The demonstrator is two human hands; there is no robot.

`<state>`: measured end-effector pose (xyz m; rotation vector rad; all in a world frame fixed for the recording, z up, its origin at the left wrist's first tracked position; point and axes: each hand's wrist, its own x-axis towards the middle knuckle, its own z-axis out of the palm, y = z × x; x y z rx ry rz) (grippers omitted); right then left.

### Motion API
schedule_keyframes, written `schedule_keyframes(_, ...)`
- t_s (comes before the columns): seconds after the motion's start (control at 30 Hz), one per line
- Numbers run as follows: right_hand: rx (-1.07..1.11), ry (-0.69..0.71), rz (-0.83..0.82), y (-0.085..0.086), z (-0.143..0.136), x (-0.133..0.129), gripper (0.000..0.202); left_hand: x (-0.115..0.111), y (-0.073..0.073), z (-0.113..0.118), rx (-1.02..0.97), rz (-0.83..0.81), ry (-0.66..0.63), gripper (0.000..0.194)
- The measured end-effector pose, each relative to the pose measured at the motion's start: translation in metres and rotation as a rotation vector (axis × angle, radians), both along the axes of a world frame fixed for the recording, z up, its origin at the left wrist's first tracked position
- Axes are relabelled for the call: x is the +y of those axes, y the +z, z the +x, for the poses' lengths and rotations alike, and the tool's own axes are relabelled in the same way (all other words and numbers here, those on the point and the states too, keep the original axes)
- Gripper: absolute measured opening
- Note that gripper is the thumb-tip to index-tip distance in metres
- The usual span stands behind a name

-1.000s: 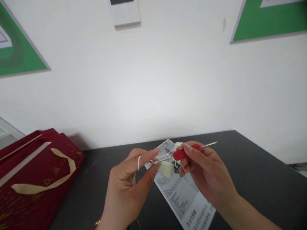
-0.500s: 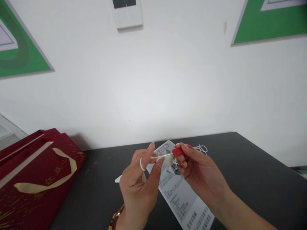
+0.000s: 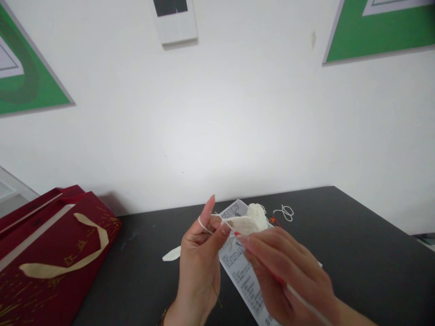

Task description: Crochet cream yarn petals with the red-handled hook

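Note:
My left hand point(image 3: 200, 258) pinches the edge of a small off-white crocheted piece point(image 3: 243, 222), with white yarn point(image 3: 203, 225) looped round its raised index finger. My right hand point(image 3: 288, 271) is closed on a red-handled crochet hook point(image 3: 237, 233), whose thin shaft reaches to the edge of the piece by my left thumb. Most of the handle is hidden by my fingers. Behind the piece sits a white yarn bundle point(image 3: 257, 214). Beneath both hands lies a printed paper sheet point(image 3: 241, 271).
Dark red gift bags point(image 3: 57, 253) with a cream ribbon stand on the left of the black table point(image 3: 356, 253). A loose white string point(image 3: 287, 213) and a small orange item point(image 3: 272, 220) lie behind my right hand. A white leaf-shaped piece point(image 3: 171, 254) is left of my left hand.
My right hand has come lower and nearer, and the hook now slants up-left toward the piece. The crocheted piece now extends to the right, and the yarn bundle has come into view.

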<state>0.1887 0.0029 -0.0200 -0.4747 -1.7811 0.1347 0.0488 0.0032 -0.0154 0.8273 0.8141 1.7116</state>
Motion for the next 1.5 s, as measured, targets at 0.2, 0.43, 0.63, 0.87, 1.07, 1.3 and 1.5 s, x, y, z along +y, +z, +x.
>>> schedule_keyframes(0.2,-0.203,0.074,0.274,-0.003,0.012,0.015,0.058,-0.006,0.016,-0.012,-0.241,-0.132,-0.146,0.049)
schedule_keyframes(0.43,0.427,0.479,-0.498,-0.003,0.002,0.021,0.016,-0.006,0.017,-0.024,-0.134,-0.108,-0.170,0.043)
schedule_keyframes(0.63,0.509,0.542,-0.660,-0.005,0.004,0.020,0.013,-0.012,0.023,-0.036,-0.010,-0.075,-0.171,0.043)
schedule_keyframes(0.87,0.481,0.570,-0.639,0.005,0.010,0.020,0.012,-0.014,0.026,-0.047,-0.008,-0.109,-0.250,0.043)
schedule_keyframes(1.07,0.442,0.572,-0.630,0.010,0.014,0.021,0.011,-0.015,0.029,-0.049,0.005,-0.118,-0.321,0.040)
schedule_keyframes(1.3,0.339,0.547,-0.550,0.015,0.021,0.021,0.012,-0.017,0.030,-0.055,0.001,-0.132,-0.457,0.039)
schedule_keyframes(1.5,0.266,0.562,-0.542,0.017,0.030,0.021,0.013,-0.012,0.023,-0.059,-0.015,-0.157,-0.600,0.037)
